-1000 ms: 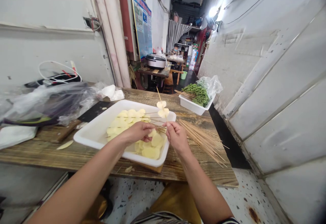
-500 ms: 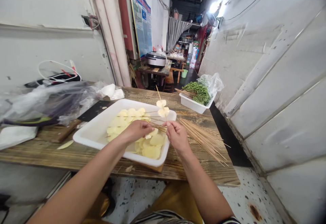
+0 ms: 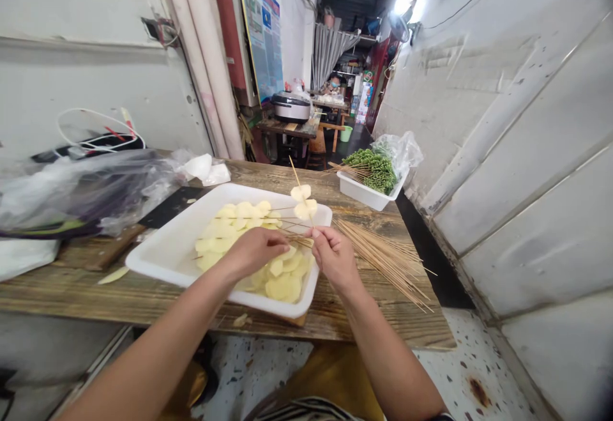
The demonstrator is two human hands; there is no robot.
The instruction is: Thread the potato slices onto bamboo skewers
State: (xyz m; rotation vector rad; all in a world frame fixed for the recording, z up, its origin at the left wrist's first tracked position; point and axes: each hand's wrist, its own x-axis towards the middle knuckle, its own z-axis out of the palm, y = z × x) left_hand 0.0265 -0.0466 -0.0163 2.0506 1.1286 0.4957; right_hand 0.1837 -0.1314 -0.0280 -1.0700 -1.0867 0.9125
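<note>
My right hand (image 3: 334, 256) is closed around the lower end of a bamboo skewer (image 3: 294, 170), which points up and slightly left. Two potato slices (image 3: 304, 209) are threaded on that skewer above the fingers. Over the white tray (image 3: 165, 232), my left hand (image 3: 256, 250) has its fingers pinched at a pale potato slice (image 3: 290, 253), partly hidden by the fingertips. Loose potato slices (image 3: 283, 287) lie in the near right part of the tray. Behind my left hand rest filled potato skewers (image 3: 244, 213), their bare ends pointing right.
Bare bamboo skewers (image 3: 383, 261) lie spread right of the tray. A white basket (image 3: 366, 199) holds green skewered vegetables (image 3: 376, 168) and a plastic bag. At left are a knife (image 3: 117, 245) with a dark blade, and plastic bags (image 3: 96, 184). A person (image 3: 334, 85) is far back.
The view has shifted slightly. My right hand still holds the skewer with two slices upright. My left fingers stay low over the loose slices. A person has come into sight at the back.
</note>
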